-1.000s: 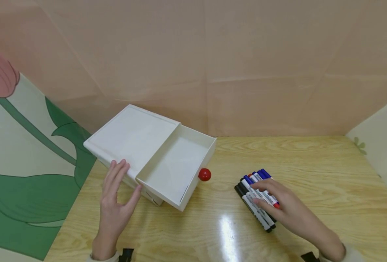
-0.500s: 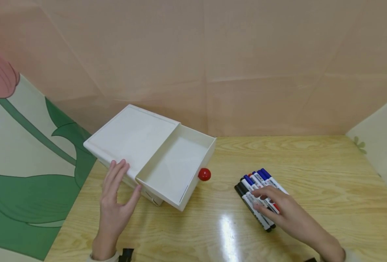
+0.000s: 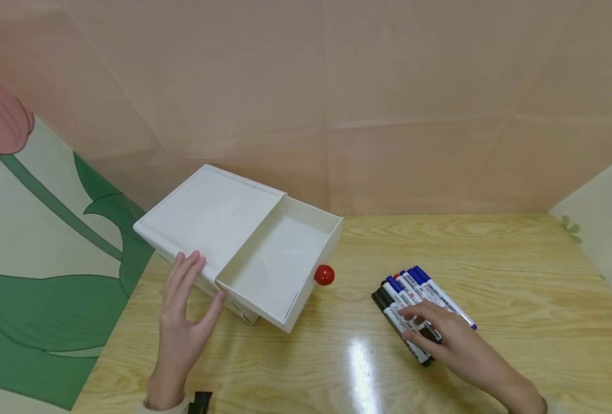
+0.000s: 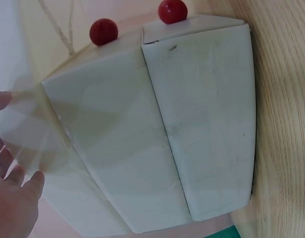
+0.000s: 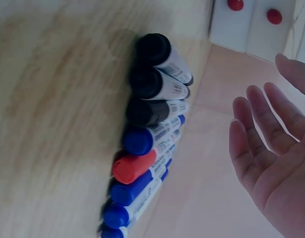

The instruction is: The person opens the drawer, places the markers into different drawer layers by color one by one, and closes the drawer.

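1. Pale wood-grain table (image 3: 518, 270), glossy with a glare patch, backed by plain peach wall panels; a flower mural sits at the left.
2. Markers (image 3: 414, 305): a tight row of round plastic barrels lies on the table right of the drawer, well apart from it. The right-wrist view shows black, blue and one red cap.
3. Right hand (image 3: 440, 333): rests on the near end of the row, fingers slightly bent over the barrels. No closed grip on any marker shows; the wrist view shows the fingers spread.
4. Judgement: pickup stage; next, fingers must close round one smooth barrel without rolling the others.
5. Drawer (image 3: 280, 264): white, matte, rectangular, pulled open, red round knob (image 3: 324, 275) at front.
6. Left hand (image 3: 184, 313): flat, fingers straight, against the box (image 3: 207, 213) corner, bracing it.
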Demonstrator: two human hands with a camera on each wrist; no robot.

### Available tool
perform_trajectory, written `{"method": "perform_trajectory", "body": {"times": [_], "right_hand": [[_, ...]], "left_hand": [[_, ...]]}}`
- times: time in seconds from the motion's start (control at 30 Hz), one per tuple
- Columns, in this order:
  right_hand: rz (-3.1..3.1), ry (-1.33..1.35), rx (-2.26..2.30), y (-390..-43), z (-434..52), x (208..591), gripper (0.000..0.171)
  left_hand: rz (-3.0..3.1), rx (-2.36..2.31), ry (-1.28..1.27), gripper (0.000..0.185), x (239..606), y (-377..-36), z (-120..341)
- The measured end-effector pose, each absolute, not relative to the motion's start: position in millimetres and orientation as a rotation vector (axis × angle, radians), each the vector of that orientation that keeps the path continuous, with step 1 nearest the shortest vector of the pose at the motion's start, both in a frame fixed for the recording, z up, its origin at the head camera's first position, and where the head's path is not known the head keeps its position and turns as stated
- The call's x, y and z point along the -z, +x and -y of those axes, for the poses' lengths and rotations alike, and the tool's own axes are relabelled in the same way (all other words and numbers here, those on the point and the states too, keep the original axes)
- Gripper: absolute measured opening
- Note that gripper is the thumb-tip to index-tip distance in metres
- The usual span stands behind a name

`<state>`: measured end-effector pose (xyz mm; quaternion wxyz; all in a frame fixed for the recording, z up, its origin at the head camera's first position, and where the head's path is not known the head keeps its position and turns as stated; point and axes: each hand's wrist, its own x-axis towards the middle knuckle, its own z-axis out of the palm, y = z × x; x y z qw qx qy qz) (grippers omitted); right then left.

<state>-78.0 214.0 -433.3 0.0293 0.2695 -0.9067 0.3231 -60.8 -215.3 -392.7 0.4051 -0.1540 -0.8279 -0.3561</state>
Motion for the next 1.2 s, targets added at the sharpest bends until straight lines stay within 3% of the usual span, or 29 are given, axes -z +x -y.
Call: {"method": "perform_trajectory", "body": {"times": [1.2], "right_hand": [[2.821, 0.884, -0.892, -74, -218, 465, 0.033]], "left_hand": [[2.098, 0.881, -0.379, 0.059, 391, -60, 214]]}}
